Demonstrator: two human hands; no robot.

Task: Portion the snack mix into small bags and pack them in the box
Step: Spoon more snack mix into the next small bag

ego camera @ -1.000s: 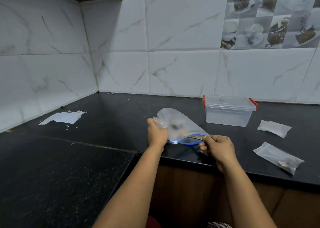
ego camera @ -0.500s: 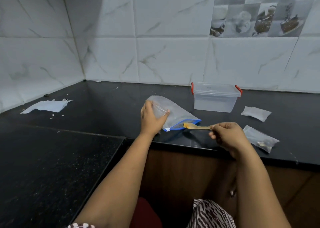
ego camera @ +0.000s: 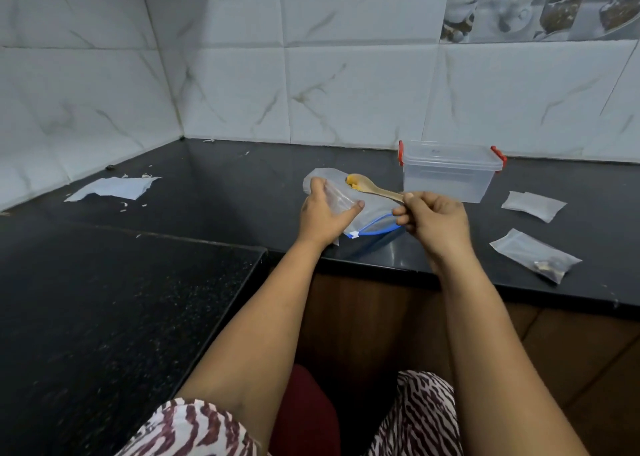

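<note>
Filling the near edge of the view is patterned striped clothing, with a dark red shape between the two forearms that is too cut off to identify. Rising from there, both arms are reaching over the near edge of the black counter.

The left hand is gripping a small clear bag, its fingers curled around the plastic so that the bag's mouth is hard to make out. The right hand is pinching the handle of a wooden spoon, its fingers closed tight on the stem; the spoon's bowl is carrying a little yellow snack mix and is hovering just beyond the small bag. Beneath both hands is lying the large zip bag with a blue seal, partly hidden by the hands, so its contents cannot be seen.

To the right, near the counter's edge, a filled small bag is lying flat with dark pieces gathered at one end. Farther back on the right, an empty-looking flat bag is resting apart from it. Beyond the right hand, the clear box with red clips is standing with its lid on; nothing much is showing through its walls.

Far to the left, a torn piece of white paper is lying with small scraps around it. Behind everything, the marbled white wall tiles are running along the back and the left, with a printed cups-and-cakes tile cut off at the top right.
</note>
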